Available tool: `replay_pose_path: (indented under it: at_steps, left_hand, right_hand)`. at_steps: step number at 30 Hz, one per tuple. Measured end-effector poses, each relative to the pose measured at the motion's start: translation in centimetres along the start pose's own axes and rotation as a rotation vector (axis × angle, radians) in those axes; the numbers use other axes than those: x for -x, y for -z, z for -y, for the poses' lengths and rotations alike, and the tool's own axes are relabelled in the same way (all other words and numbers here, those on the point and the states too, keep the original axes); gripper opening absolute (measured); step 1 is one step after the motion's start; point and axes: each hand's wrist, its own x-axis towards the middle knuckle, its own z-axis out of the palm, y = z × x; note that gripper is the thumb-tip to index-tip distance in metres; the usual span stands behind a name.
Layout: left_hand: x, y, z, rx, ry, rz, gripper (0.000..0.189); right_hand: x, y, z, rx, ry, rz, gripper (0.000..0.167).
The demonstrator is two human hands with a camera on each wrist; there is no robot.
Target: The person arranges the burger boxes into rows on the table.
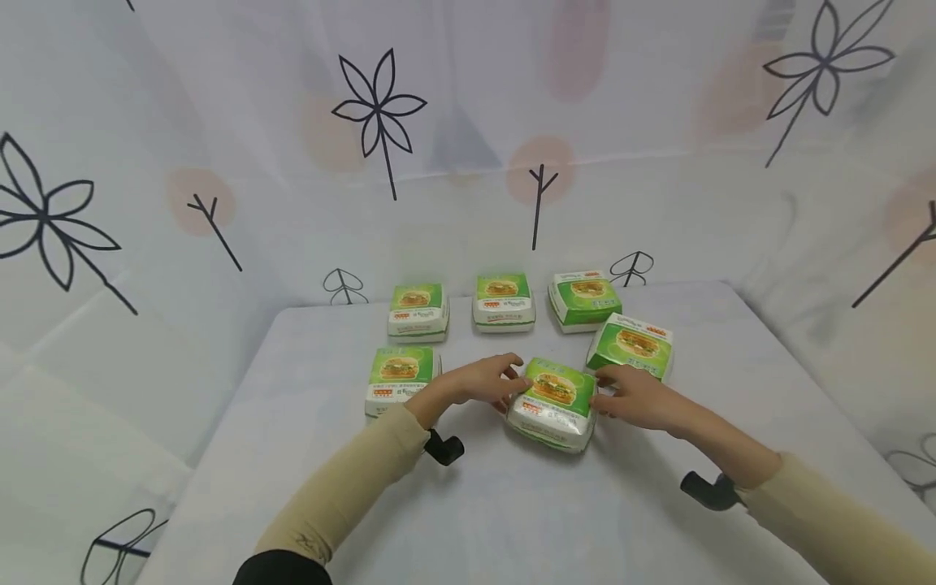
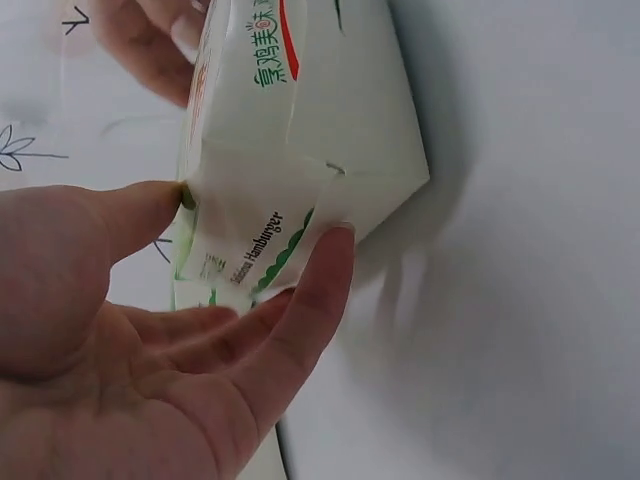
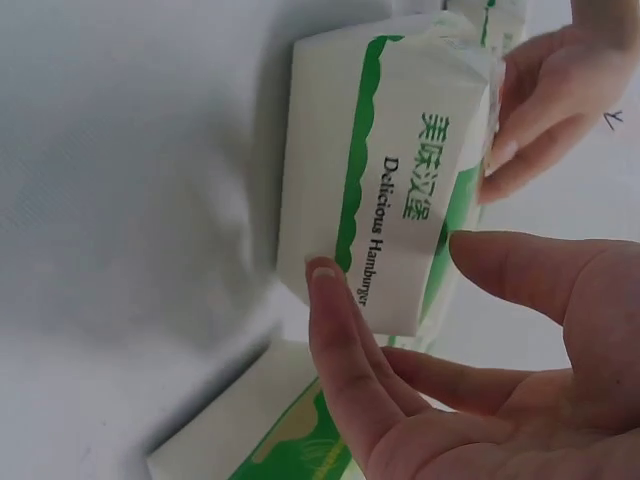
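A green-and-white hamburger box (image 1: 553,400) is held between my two hands near the middle of the table. On its left side is my left hand (image 1: 484,380), thumb at the top edge and fingertips against the side wall (image 2: 240,215). My right hand (image 1: 639,398) grips the opposite side the same way, its thumb near the green top and a finger on the white wall (image 3: 400,210). The box stands turned at a slight angle. Whether its base touches the table cannot be made out. Just behind my right hand lies another hamburger box (image 1: 632,348), also angled.
Along the back edge of the white table (image 1: 512,520) stand three similar boxes: left (image 1: 418,313), middle (image 1: 504,303) and right (image 1: 585,301). One more box (image 1: 400,374) sits behind my left forearm, partly covered by it. A patterned cloth (image 1: 453,203) hangs behind the table.
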Motion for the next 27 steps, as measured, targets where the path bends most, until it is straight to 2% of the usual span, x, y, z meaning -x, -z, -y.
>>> replay_pose_path:
  at_steps: [5,11,16,21,27]
  left_hand:
    - [0.6,-0.7,0.4,0.018,-0.001,-0.014,0.073]
    - [0.5,-0.1,0.6,0.044,-0.009,-0.030,0.078]
    - [0.3,0.2,0.8,0.081,-0.014,-0.006,0.077]
    - [0.4,-0.8,1.3,0.129,0.000,0.006,0.071]
    - [0.7,-1.6,1.4,0.149,-0.018,-0.019,0.064]
  right_hand:
    - [-0.4,0.1,-0.3,0.010,-0.006,-0.013,0.055]
    - [0.2,0.0,-0.3,-0.047,-0.041,0.019,0.058]
    - [0.4,-0.3,0.2,-0.133,-0.050,0.071,0.065]
    - [-0.2,-0.4,-0.3,-0.208,-0.039,0.120,0.063]
    - [-0.7,-0.1,-0.9,-0.291,-0.032,0.154,0.063]
